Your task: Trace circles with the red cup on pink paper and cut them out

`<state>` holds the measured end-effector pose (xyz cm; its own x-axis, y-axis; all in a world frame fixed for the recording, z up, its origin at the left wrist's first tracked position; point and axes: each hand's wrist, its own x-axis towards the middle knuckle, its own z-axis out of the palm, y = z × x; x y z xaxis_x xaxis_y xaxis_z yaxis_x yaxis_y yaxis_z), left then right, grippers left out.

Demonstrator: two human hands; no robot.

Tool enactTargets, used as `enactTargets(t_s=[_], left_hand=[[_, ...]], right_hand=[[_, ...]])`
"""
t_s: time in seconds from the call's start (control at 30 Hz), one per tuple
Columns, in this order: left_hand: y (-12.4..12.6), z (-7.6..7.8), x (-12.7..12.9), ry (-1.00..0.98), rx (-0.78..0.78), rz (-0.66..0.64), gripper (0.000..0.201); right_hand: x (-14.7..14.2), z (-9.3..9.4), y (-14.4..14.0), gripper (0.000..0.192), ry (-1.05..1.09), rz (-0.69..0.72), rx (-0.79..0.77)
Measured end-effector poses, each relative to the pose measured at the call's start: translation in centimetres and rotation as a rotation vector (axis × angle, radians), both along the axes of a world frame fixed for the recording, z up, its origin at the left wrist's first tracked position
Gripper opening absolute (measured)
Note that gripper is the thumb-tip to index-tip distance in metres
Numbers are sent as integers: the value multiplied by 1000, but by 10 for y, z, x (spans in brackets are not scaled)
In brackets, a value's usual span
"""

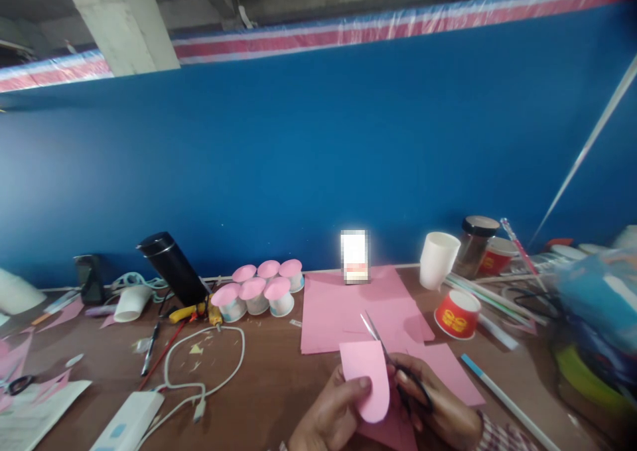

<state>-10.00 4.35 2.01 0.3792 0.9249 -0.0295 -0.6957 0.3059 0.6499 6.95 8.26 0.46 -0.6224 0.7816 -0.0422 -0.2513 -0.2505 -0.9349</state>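
Observation:
My left hand (331, 408) pinches a piece of pink paper (367, 371), its thumb on the front face. The piece has a straight upper edge and a rounded lower end. In my right hand (442, 398) is a pair of scissors (408, 375) with black handles, fingers wrapped in the loops. The slightly parted blades point up and away, close behind the paper's right edge. Large pink sheets (343, 315) lie on the table beyond both hands. A smaller pink sheet (452, 371) rests beside my right hand, and more pink paper shows beneath the hands.
Several paper cups with pink tops (253, 292) stand left of the sheets. A white cup (438, 258) and a red cup (458, 315) stand at right. A black flask (169, 265), white cable (241, 358) and power strip (128, 421) occupy the left. A blue partition (298, 152) rises behind.

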Motion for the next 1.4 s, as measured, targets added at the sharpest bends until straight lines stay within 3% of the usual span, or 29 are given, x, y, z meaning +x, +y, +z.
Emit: enactTargets(t_s=[0.5,0.8,1.13,1.4], left_hand=[[1,-3,-1,12,12,14,31],[1,3,1,14,41,-5,32],[2,0,0,9,34,-4,31],[2,-2,0,-4,33,8,28]], right_hand=[[-1,-1,-1,42,-3,5,-17],[-2,4,0,47,-30,2,24],[-1,0,-1,40,5,2,15],[-1,8,-1,49,-44,-8,19]])
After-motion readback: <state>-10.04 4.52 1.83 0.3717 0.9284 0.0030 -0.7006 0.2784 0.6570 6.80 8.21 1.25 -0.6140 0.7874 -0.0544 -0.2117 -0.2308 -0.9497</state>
